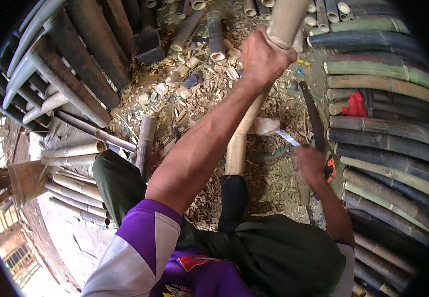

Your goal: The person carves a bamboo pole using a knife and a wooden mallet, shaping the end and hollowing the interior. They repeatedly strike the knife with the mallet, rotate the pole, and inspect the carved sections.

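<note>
My left hand (268,58) is wrapped round a thick pale bamboo pole (287,22), which rises past the upper edge of the view. Below the hand, a pale bamboo length (236,153) slants down to my black-covered foot (234,200). My right hand (312,163), slightly blurred, is closed on the orange and black handle of a saw (288,137). The saw's pale blade points up and left, near the slanting bamboo. Part of the handle is hidden behind my fingers.
Bamboo poles (380,81) lie stacked along the right, with a red cloth (355,105) among them. More dark poles (83,44) lean at the upper left. Wood chips (175,89) cover the ground around a black container (148,47). A dark curved piece (313,116) lies near my right hand.
</note>
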Demonstrator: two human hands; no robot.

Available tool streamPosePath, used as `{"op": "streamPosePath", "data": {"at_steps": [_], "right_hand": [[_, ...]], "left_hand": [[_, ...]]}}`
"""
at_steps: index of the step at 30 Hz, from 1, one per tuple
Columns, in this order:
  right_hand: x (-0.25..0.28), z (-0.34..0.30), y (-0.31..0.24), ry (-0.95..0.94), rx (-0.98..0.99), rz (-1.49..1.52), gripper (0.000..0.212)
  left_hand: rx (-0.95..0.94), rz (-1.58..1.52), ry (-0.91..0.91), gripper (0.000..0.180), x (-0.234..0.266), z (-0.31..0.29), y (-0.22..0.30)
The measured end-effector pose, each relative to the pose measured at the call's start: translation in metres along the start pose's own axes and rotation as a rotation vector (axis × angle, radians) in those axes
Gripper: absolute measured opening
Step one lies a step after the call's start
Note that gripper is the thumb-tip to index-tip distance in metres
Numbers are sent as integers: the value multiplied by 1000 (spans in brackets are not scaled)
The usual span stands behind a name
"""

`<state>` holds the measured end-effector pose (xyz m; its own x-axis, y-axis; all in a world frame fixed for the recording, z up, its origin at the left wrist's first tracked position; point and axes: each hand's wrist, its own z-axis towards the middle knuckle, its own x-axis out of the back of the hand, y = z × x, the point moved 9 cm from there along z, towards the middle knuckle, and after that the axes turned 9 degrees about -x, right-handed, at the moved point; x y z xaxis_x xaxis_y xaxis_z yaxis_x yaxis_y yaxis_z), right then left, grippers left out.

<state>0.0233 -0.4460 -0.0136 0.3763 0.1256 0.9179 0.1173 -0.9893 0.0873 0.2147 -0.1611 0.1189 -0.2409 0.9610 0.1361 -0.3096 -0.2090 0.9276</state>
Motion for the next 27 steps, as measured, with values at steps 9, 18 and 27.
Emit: {"op": "streamPosePath", "data": {"at_steps": [9,18,27], "right_hand": [[25,-45,-18,352,-50,271,19],[-116,-85,-40,456,-245,388,42],[-178,-150,222,202,-489,-154,73]], "left_hand": [[32,-3,2,58,4,20,-7],[66,-5,38,45,1,25,-37],[97,103,-22,51,-24,31,-32]]}}
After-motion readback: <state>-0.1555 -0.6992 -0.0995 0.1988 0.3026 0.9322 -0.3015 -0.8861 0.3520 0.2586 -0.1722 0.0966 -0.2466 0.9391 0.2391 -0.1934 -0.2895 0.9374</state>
